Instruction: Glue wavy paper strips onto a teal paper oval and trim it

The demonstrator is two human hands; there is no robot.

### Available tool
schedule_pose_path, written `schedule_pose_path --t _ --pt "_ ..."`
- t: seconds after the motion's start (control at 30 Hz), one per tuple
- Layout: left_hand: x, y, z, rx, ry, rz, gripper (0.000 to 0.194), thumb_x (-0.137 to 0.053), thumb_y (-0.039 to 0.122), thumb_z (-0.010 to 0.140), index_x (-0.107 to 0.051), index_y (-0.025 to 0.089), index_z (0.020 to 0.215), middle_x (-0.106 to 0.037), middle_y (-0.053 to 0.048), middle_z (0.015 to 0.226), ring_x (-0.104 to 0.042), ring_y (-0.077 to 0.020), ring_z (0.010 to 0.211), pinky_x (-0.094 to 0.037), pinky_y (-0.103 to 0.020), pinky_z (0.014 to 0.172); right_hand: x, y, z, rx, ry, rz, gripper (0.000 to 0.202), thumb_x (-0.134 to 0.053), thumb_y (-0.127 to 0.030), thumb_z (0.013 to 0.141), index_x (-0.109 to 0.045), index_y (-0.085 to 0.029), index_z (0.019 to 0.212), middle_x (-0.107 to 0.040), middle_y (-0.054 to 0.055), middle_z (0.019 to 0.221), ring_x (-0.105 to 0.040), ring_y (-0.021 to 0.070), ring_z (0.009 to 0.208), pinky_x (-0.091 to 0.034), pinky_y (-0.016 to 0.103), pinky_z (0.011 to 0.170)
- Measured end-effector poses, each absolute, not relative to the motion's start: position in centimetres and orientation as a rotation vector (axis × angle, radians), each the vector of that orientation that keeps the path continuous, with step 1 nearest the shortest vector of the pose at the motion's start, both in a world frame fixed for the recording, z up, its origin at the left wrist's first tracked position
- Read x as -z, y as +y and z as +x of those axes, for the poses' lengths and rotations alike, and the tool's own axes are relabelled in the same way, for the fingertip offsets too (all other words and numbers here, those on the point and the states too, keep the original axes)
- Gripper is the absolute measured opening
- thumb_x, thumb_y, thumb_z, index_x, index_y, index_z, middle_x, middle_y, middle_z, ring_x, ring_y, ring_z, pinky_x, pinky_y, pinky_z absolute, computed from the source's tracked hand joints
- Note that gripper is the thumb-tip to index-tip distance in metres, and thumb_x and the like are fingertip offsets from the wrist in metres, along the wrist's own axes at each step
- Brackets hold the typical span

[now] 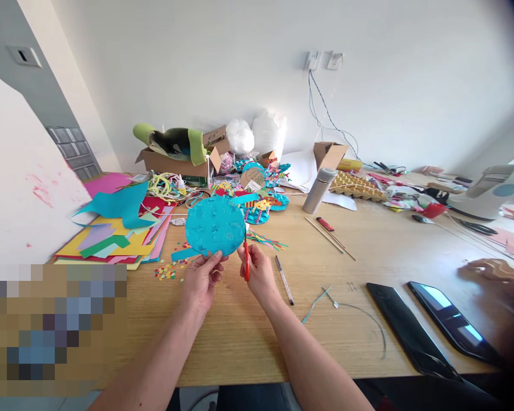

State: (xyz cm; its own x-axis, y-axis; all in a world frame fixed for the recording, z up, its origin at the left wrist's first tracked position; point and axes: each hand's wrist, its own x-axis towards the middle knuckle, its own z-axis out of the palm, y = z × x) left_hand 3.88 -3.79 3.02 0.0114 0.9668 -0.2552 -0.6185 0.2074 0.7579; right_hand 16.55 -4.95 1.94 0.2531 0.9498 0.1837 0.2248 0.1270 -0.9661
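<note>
A round blue paper disc (214,225) is pinched at its lower edge by my left hand (204,279), thumb in front. Strips of the same blue stick out from its lower left and upper right. My right hand (259,271) is closed around red-handled scissors (247,265), whose blades stand upright at the disc's right edge; whether they are cutting into it I cannot tell. Small coloured paper dots (167,270) lie on the table to the left of my left hand. Beside my right wrist lies a pen (285,279).
Coloured sheets (124,242) are stacked at the left. Behind the disc are blue paper crafts (257,214) and boxes (175,162). A grey bottle (319,191) stands farther back, with wooden sticks (329,235) before it. Two black phone-like devices (449,319) lie at the right, near a sewing machine (488,191).
</note>
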Motion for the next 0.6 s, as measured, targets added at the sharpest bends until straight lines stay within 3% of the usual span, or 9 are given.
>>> schedule_pose_path --t 0.6 --pt "-3.07 -3.6 3.57 -1.306 0.898 0.541 0.035 -0.091 0.023 0.039 -0.064 0.012 0.06 -0.07 -0.007 0.061 -0.051 -0.006 0.046 -0.033 -0.014 0.037 -2.17 -4.79 17.4 -0.769 -1.264 -1.382 0.049 -0.048 -0.07 0.081 -0.045 -0.023 0.068 -0.048 -0.004 0.05 -0.043 0.0122 0.047 -0.028 0.025 0.047"
